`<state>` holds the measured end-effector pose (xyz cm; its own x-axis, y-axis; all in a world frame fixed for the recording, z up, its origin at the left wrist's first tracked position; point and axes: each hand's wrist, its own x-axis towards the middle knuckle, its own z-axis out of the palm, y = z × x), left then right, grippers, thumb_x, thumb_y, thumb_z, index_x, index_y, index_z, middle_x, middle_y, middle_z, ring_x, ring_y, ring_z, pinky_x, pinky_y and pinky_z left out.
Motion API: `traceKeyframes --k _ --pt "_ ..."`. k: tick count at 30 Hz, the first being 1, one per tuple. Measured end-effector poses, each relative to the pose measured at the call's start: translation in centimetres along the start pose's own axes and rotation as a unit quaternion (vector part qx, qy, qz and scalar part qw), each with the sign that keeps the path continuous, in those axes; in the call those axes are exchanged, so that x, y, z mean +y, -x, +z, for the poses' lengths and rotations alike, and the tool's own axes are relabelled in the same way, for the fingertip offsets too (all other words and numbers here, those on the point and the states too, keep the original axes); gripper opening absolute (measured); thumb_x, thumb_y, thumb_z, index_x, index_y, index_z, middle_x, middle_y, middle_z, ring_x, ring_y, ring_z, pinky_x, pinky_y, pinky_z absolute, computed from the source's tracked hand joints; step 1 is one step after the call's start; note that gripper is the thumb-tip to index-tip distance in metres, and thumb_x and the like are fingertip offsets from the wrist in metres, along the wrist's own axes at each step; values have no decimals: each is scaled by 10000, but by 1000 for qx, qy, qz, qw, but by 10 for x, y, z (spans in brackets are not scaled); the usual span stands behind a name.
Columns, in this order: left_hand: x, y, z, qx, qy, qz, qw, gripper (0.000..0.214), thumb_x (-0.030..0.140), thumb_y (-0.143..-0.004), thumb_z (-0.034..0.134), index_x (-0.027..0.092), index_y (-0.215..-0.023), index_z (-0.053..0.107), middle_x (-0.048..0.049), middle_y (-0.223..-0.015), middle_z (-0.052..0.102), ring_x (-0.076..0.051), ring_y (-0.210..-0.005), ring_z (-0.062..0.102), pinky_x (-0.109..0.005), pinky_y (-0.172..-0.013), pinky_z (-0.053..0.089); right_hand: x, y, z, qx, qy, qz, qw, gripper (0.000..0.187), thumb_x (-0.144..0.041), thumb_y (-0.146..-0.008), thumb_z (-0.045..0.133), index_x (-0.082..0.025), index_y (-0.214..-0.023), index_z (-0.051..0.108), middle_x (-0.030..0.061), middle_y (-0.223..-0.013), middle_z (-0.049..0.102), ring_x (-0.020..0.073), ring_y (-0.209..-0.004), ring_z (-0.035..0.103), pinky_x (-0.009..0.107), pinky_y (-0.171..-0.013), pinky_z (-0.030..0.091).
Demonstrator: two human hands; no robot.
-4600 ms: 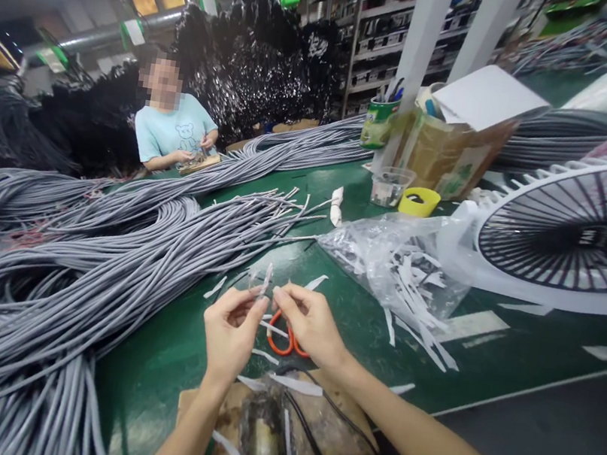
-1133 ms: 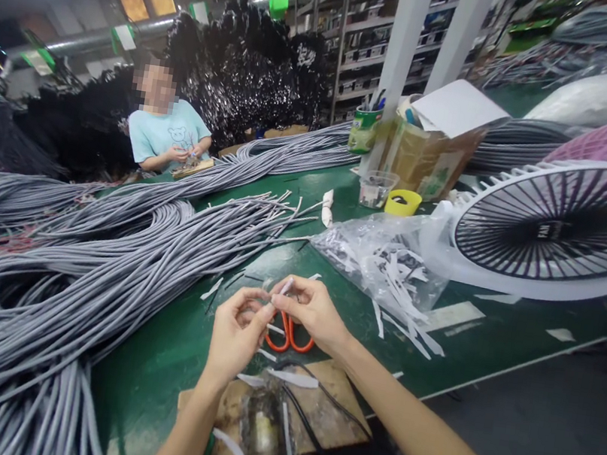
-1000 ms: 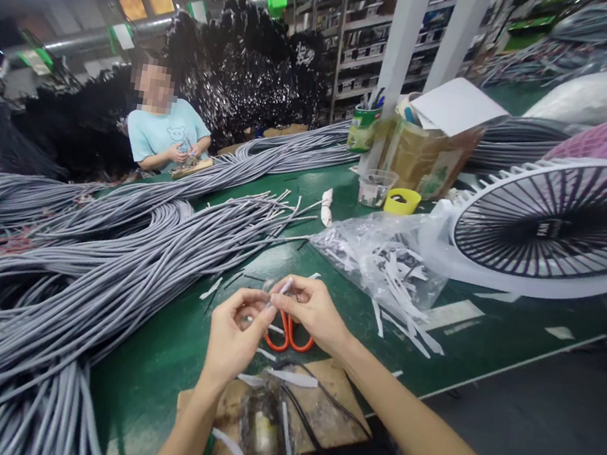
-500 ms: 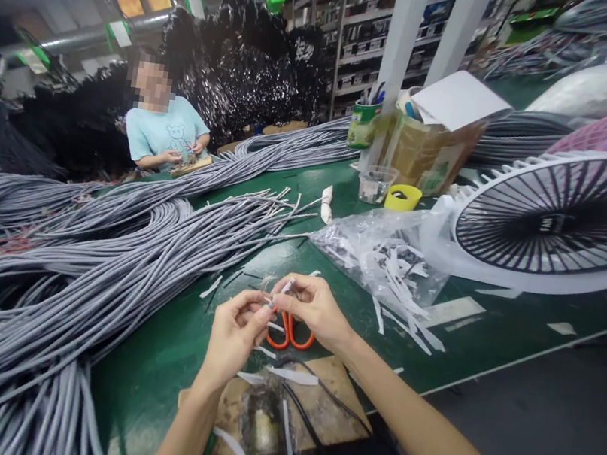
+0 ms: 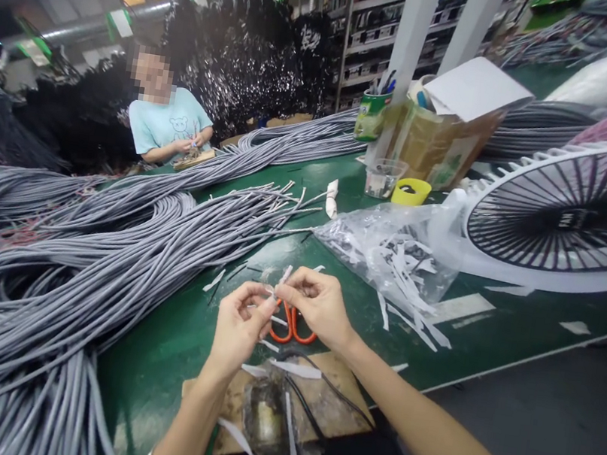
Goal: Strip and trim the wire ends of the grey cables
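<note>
My left hand (image 5: 239,324) and my right hand (image 5: 318,304) meet over the green table, fingertips almost touching. Both are closed in a pinch on a small white piece (image 5: 286,274), whose tip sticks up between them. Fingers cover most of it, so its kind is unclear. Just behind and below my fingers lie scissors with orange handles (image 5: 305,340); their blades are hidden by my hands. White strips (image 5: 297,369) are scattered on a brown board (image 5: 349,398) nearer to me, around a plastic-wrapped cylindrical object (image 5: 267,414).
Long bundles of grey cable (image 5: 104,266) cover the left side. On the right are a clear bag of white strips (image 5: 391,252), a fan (image 5: 567,221), a yellow tape roll (image 5: 411,192) and a cardboard box (image 5: 441,145). A person (image 5: 168,123) sits across the table.
My hands stay together, with the fingertips shifted slightly around the white piece. The whole view has moved a little. Across the table, the other person's hands have come closer together.
</note>
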<state>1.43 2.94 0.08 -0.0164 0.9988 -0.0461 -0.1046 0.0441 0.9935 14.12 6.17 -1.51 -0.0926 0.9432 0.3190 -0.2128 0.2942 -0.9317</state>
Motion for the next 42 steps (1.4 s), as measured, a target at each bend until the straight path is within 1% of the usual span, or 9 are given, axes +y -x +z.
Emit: traceKeyframes --k 5,10,15,23,26,29,32,37,42 --pt "-5 -1 2 24 -39 29 999 360 431 -631 717 129 -770 578 60 -488 476 -28 -353 384 -135 -341 269 0 4 1 3 97 -83 992 279 -371 -727 675 -168 -573 561 -18 -516 531 77 -432 409 214 -418 302" --pt "-2 -2 2 41 0 15 999 405 456 -585 739 129 -744 560 53 -495 494 -24 -349 379 -132 -338 267 -1 3 1 -11 68 -47 997 303 -393 -704 675 -168 -560 533 -29 -493 489 71 -413 377 211 -401 294" --pt "2 -1 2 24 34 5 999 460 480 -535 763 127 -724 538 36 -516 527 -6 -336 347 -124 -332 250 -1 -3 -6 87 60 -20 994 267 -381 -693 651 -162 -591 537 -27 -516 484 75 -440 393 206 -420 319" --pt "3 1 -2 46 23 61 997 391 448 -602 731 136 -760 557 37 -545 526 -14 -349 361 -129 -337 272 7 -11 -12 229 6 -74 971 251 -394 -707 645 -186 -713 506 -69 -491 434 64 -420 369 184 -406 293" --pt "1 2 -2 39 -6 84 996 326 408 -651 702 134 -773 573 48 -547 496 -27 -378 402 -136 -362 308 9 -11 -8 179 -63 -37 981 308 -412 -699 648 -204 -867 494 -81 -530 449 57 -408 342 176 -383 255" --pt "1 2 -2 19 -26 100 994 278 363 -673 693 134 -776 574 47 -564 491 -40 -419 440 -141 -393 341 7 -9 -4 27 -89 55 994 408 -393 -637 692 -190 -950 525 -39 -676 543 32 -408 304 178 -366 222" --pt "1 2 -2 0 -22 100 995 282 358 -688 686 143 -814 554 46 -564 506 -51 -434 459 -140 -395 346 5 -7 -1 -70 -70 94 991 332 -396 -610 713 -153 -801 589 -17 -659 549 32 -425 319 184 -372 218" --pt "-3 -1 -2 -1 15 65 998 352 400 -682 693 148 -862 525 39 -568 525 -35 -394 413 -125 -359 297 4 -5 1 -37 -39 55 997 323 -432 -626 706 -143 -587 566 -16 -569 504 59 -458 376 200 -401 269" --pt "-8 -1 -5 -21 0 94 995 293 364 -703 687 135 -847 572 48 -562 479 -29 -409 390 -134 -388 314 6 -10 -6 39 -79 81 993 295 -406 -618 702 -161 -611 537 -95 -432 324 31 -356 220 190 -335 151"
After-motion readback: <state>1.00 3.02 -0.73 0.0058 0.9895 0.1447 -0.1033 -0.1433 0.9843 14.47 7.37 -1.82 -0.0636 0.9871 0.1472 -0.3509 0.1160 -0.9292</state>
